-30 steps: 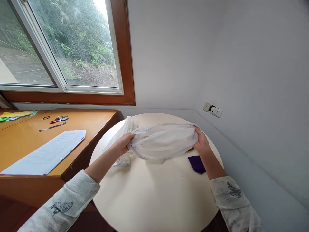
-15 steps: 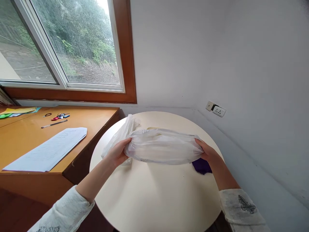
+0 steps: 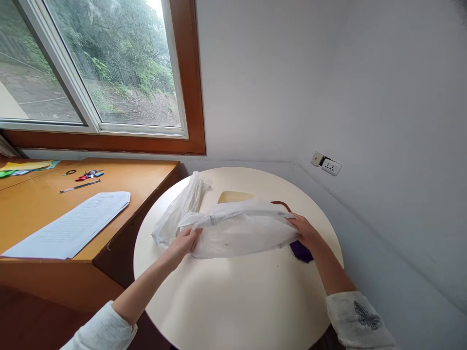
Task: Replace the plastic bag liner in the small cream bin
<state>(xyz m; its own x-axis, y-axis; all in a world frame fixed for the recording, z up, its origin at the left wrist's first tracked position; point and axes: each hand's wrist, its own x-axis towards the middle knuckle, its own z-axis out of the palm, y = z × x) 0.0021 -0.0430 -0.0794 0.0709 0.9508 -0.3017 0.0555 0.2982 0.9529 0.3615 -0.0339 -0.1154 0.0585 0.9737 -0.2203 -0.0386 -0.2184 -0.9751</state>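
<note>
A white translucent plastic bag [image 3: 244, 233] stretches sideways between my hands over the round table. My left hand [image 3: 188, 240] grips its left end, and my right hand [image 3: 302, 228] pinches its right end. Another crumpled plastic bag [image 3: 178, 209] lies on the table by my left hand. Behind the held bag, a pale yellow flat thing [image 3: 233, 196] and a curved brown edge [image 3: 282, 203] show in part; the bag hides the rest. A dark purple cloth-like thing [image 3: 301, 253] lies under my right wrist.
The round cream table [image 3: 241, 301] stands against the wall corner. To the left, a wooden desk [image 3: 146, 184] holds papers [image 3: 73, 226], a pen [image 3: 80, 186] and small items with red and blue parts [image 3: 89, 175]. Sockets [image 3: 331, 166] sit on the right wall.
Both hands have come lower and slightly nearer, and the held bag has gone flatter and tilted. More of the yellow thing and the brown edge behind it now show.
</note>
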